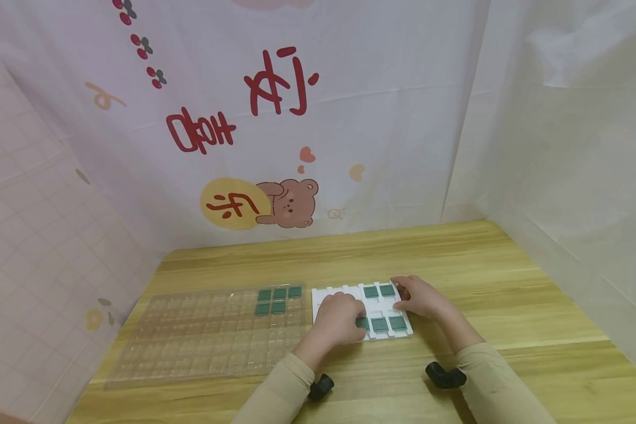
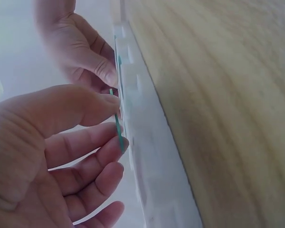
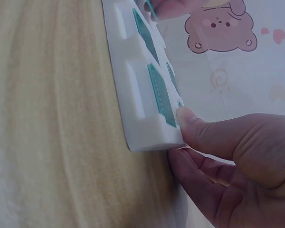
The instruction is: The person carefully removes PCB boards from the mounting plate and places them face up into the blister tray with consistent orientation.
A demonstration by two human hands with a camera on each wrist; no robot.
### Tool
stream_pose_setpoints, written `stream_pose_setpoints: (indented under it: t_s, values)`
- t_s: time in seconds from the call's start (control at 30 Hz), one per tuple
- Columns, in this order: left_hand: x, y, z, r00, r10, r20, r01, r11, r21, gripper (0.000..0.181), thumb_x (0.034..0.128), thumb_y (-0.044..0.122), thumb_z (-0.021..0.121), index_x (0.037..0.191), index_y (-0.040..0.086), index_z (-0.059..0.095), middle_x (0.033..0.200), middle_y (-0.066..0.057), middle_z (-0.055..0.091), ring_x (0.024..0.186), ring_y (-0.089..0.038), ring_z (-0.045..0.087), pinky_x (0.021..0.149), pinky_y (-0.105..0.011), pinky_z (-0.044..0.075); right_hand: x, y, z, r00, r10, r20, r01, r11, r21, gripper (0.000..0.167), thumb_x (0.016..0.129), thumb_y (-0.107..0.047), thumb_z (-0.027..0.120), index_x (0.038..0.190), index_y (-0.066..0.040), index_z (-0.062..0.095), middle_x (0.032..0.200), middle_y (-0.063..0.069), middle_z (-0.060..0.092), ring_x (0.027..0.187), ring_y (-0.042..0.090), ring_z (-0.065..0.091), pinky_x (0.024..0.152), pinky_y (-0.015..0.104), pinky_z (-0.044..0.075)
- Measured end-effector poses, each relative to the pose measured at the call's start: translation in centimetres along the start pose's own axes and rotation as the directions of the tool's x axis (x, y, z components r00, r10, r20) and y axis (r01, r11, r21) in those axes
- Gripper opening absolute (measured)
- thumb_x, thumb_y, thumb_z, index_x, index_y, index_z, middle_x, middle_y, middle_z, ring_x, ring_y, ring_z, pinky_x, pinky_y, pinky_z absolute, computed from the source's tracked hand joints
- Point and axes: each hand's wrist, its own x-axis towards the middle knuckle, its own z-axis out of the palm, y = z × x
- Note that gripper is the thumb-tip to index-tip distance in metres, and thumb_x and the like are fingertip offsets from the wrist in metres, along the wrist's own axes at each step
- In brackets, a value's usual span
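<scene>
My left hand point(image 1: 338, 320) is over the white foam-like tray point(image 1: 375, 305). Its thumb and fingers pinch a thin green circuit board point(image 2: 117, 124), seen nearly edge-on in the left wrist view, close to the tray's surface. Around the right end of the tray my right hand point(image 1: 423, 299) holds the edge, with the thumb point(image 3: 192, 124) against the upper side and the fingers curled by the end. More green boards point(image 1: 380, 324) lie in slots in the tray's right part. The left hand hides some of the tray's left part.
Left of the white tray lies a wide clear plastic tray point(image 1: 191, 338) with many pockets, several green boards point(image 1: 279, 293) in its upper right corner. Both stand on a wooden table point(image 1: 360, 253). White printed sheets point(image 1: 403, 118) hang behind and at the sides.
</scene>
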Motion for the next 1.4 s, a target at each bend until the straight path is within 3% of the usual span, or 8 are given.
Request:
stream_pose_setpoints:
  t_s: [0.4,0.63,0.83,1.0,1.27,1.4]
  values:
    - [-0.6,-1.6,-0.8,0.998,-0.048,-0.050,0.045,0.997,-0.059,0.019,0.0755,0.023,0.078,0.094,0.018,0.078,0.090,0.008,0.070,0.090,-0.015,0.061,0.084,-0.037,0.045,0.0,-0.2,0.1,1.000,-0.020,-0.014,0.020,0.999,-0.031,0.062,0.084,-0.008,0.078,0.135,0.012,0.049,0.109,0.019,0.057,0.091,0.026,0.057,0.084,0.043,0.048]
    - [-1.0,-2.9,-1.3,0.995,-0.056,-0.078,0.048,0.994,-0.094,0.019,0.0760,0.020,0.078,0.095,0.015,0.077,0.091,0.006,0.070,0.091,-0.017,0.062,0.083,-0.037,0.048,-0.1,-0.2,0.0,1.000,-0.015,-0.008,0.015,1.000,-0.025,0.063,0.084,-0.008,0.078,0.136,0.012,0.048,0.110,0.019,0.056,0.091,0.026,0.056,0.084,0.044,0.048]
    - [-1.4,-4.3,-1.8,0.994,-0.083,-0.075,0.073,0.989,-0.127,0.018,0.0787,0.019,0.078,0.096,0.013,0.077,0.094,0.003,0.072,0.095,-0.019,0.063,0.090,-0.042,0.046,-0.1,0.0,0.1,1.000,-0.004,-0.004,0.004,1.000,-0.018,0.062,0.085,-0.007,0.076,0.137,0.011,0.048,0.111,0.018,0.056,0.092,0.025,0.055,0.085,0.044,0.047]
    - [-2.1,-5.7,-2.0,0.989,-0.113,-0.097,0.100,0.986,-0.134,0.017,0.0796,0.020,0.079,0.095,0.012,0.077,0.094,0.002,0.072,0.093,-0.019,0.064,0.088,-0.042,0.047,0.0,0.0,0.0,1.000,-0.009,-0.003,0.009,1.000,-0.022,0.062,0.085,-0.008,0.077,0.137,0.012,0.047,0.111,0.018,0.056,0.092,0.026,0.055,0.085,0.045,0.047]
    - [-3.0,-7.7,-2.5,0.982,-0.164,-0.097,0.140,0.966,-0.216,0.017,0.0787,0.015,0.078,0.095,0.009,0.076,0.094,-0.002,0.070,0.092,-0.022,0.063,0.083,-0.041,0.050,-0.1,-0.1,-0.1,1.000,-0.014,-0.005,0.014,1.000,-0.021,0.062,0.085,-0.008,0.077,0.136,0.012,0.048,0.110,0.019,0.056,0.092,0.027,0.056,0.085,0.045,0.048]
    - [-3.3,-8.7,-2.6,0.980,-0.167,-0.110,0.141,0.968,-0.207,0.014,0.0782,0.014,0.078,0.092,0.010,0.075,0.094,-0.002,0.069,0.091,-0.021,0.062,0.081,-0.040,0.051,-0.1,-0.2,0.0,1.000,-0.011,-0.002,0.011,1.000,-0.021,0.062,0.086,-0.009,0.077,0.137,0.012,0.048,0.111,0.018,0.056,0.093,0.026,0.056,0.086,0.045,0.048]
